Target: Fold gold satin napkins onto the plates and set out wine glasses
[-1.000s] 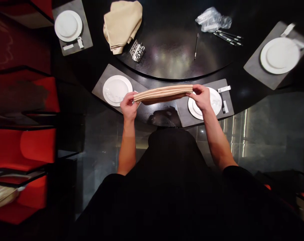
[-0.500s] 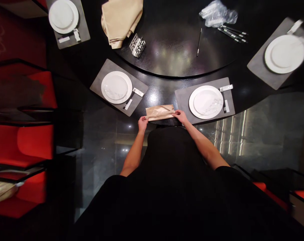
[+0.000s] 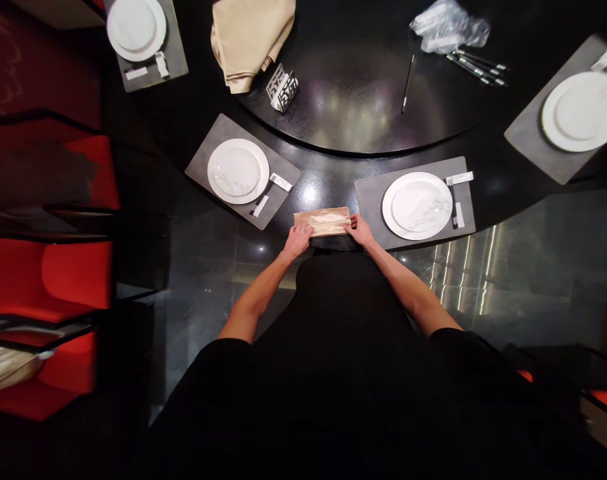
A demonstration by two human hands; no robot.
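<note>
A beige cloth napkin (image 3: 328, 221), folded into a narrow strip, lies along the near edge of the black table between two place settings. My left hand (image 3: 298, 241) rests over its lower left end, fingers stretched out across the cloth. At the other end my right hand (image 3: 360, 231) has its fingers curled on the napkin's edge, partly hiding that corner. To the right of my right hand is a grey placemat (image 3: 367, 193) bearing stacked white plates (image 3: 417, 206). On the left, more stacked white plates (image 3: 238, 171) sit on a tilted grey placemat (image 3: 216, 137).
A dark turntable (image 3: 343, 100) holds a heap of beige cloths (image 3: 253, 37), a patterned metal holder (image 3: 282, 89), a plastic bag (image 3: 449, 28), and several chopsticks (image 3: 476, 68). Chopsticks on rests lie beside the plates. Red chairs (image 3: 76, 277) stand at left.
My left hand has gone from pinching the napkin's left end to lying over it, farther right. The strip's raised fold now looks flatter. My right hand stays at its end.
</note>
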